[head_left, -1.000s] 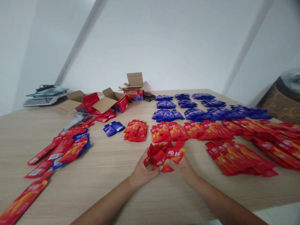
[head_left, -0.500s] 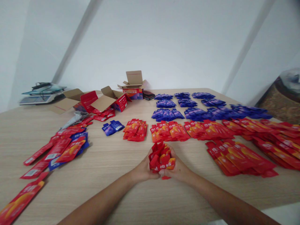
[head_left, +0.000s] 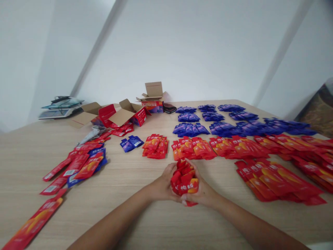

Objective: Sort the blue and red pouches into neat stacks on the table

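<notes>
A bunch of red sachets (head_left: 185, 180) with orange print is gripped between both hands, just above the table. My left hand (head_left: 162, 185) wraps round its left side, and my right hand (head_left: 204, 191) closes on the right side with a thumb across the front. Most of the fingers are hidden behind the sachets. Beyond the hands lies a small pile of red sachets (head_left: 155, 146), with a longer row of red sachets (head_left: 194, 147) to its right. Two blue sachets (head_left: 131, 143) rest to the left of that pile.
Blue sachets (head_left: 191, 129) lie in several bundles at the back right. Large red pouches (head_left: 275, 178) are stacked at right. Loose red packets (head_left: 76, 165) spread over the left side. Open cartons (head_left: 152, 104) and a scale (head_left: 58, 111) stand at the back of the table (head_left: 109, 215).
The view has turned slightly left, so everything sits farther right in the picture. The held bunch has shifted a little between the hands, and both hands still grip it.
</notes>
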`<state>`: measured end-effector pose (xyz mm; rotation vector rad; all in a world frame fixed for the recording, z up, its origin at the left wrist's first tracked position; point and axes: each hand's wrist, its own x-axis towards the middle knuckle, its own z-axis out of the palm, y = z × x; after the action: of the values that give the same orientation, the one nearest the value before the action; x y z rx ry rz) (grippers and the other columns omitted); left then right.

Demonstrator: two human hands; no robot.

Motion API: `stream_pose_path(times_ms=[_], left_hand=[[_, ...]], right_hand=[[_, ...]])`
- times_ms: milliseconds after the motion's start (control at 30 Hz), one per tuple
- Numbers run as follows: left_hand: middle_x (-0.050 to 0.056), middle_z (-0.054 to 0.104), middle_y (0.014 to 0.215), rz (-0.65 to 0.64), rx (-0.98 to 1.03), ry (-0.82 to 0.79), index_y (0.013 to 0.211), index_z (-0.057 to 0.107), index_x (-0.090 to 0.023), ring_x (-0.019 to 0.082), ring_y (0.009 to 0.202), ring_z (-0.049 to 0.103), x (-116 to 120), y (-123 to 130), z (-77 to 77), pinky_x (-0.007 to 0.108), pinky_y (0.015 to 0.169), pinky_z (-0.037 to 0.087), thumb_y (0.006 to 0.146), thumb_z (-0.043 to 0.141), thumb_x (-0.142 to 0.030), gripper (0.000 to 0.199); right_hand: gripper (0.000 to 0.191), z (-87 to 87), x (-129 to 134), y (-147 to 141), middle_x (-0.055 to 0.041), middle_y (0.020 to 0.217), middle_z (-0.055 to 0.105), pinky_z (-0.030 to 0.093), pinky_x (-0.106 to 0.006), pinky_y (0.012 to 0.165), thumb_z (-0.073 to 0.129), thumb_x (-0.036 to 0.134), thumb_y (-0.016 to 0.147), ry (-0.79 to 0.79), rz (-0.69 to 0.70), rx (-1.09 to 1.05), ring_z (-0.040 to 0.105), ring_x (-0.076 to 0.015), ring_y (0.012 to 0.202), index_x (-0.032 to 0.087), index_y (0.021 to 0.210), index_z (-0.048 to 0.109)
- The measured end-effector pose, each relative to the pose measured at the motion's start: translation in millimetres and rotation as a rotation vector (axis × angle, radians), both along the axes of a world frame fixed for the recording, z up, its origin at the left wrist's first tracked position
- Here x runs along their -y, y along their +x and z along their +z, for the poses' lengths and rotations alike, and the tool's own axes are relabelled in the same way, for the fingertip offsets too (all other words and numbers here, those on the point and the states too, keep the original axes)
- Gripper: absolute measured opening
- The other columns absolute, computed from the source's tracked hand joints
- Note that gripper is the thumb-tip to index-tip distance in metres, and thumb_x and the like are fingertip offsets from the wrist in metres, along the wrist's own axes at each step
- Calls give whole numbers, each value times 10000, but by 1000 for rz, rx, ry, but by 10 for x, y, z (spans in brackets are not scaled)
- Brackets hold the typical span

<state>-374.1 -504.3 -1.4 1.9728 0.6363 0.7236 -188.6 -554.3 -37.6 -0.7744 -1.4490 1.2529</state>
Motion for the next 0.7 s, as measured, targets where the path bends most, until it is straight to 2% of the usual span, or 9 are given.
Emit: stream_pose_path(times_ms=[67, 133, 233, 300, 367, 467, 600, 700], left_hand=[[128, 471, 1314, 24, -65, 72, 1230, 579, -202, 327, 1232, 414, -15, -32, -30, 456, 1107, 271, 456, 879, -409, 855], [130, 498, 1288, 90, -60, 58, 1251, 542, -195, 300, 1206, 458, 29, -47, -70, 430, 1095, 305, 538, 852, -375, 799], [126, 520, 1283, 205, 75, -130, 1308, 436, -199, 269, 1187, 503, 204, -8, -134, 409, 1055, 373, 635, 803, -293, 772], [134, 491, 1324, 256, 210, -269, 1364, 332, -204, 272, 1210, 495, 347, 63, -178, 414, 1038, 396, 659, 780, -238, 836], [142, 452, 1363, 258, 324, -348, 1403, 251, -215, 282, 1226, 486, 465, 159, -215, 422, 1033, 402, 652, 765, -184, 911], [134, 460, 1357, 268, 380, -388, 1416, 242, -238, 285, 1205, 504, 530, 295, -236, 432, 1032, 404, 634, 753, -145, 938], [140, 475, 1354, 254, 412, -398, 1406, 287, -232, 304, 1232, 481, 438, 341, -235, 445, 1075, 352, 551, 802, -143, 1001], [136, 429, 1404, 212, 414, -468, 1410, 266, -268, 310, 1235, 481, 352, 300, -269, 453, 1047, 381, 521, 818, -150, 1053]], right_hand=[[969, 12, 0, -6, -114, 1388, 440, 385, -454, 1039, 843, 281, 602, -27, -20, -37, 475, -258, 1249, 279, 1392, 282], [862, 26, -5, -22, -108, 1309, 522, 439, -450, 986, 833, 270, 611, -55, -34, -68, 544, -259, 1167, 257, 1338, 370], [720, 58, -6, -60, -75, 1177, 613, 492, -418, 916, 842, 265, 586, -72, -88, -113, 610, -251, 1054, 248, 1210, 483], [687, 82, -1, -88, -61, 1158, 620, 495, -397, 912, 844, 275, 582, -70, -137, -108, 612, -244, 1042, 256, 1175, 497], [694, 95, 4, -114, -64, 1168, 607, 484, -392, 928, 832, 294, 605, -43, -166, -65, 605, -237, 1050, 259, 1197, 472], [753, 78, 10, -129, -89, 1222, 565, 429, -417, 999, 813, 328, 638, 41, -197, 20, 565, -244, 1119, 246, 1264, 404], [904, 13, -7, -73, -133, 1345, 472, 345, -462, 1074, 836, 353, 592, 102, -274, 127, 463, -286, 1248, 228, 1339, 343], [955, -15, -34, -21, -139, 1383, 436, 299, -498, 1097, 856, 345, 553, 123, -256, 213, 402, -311, 1297, 225, 1351, 346]])
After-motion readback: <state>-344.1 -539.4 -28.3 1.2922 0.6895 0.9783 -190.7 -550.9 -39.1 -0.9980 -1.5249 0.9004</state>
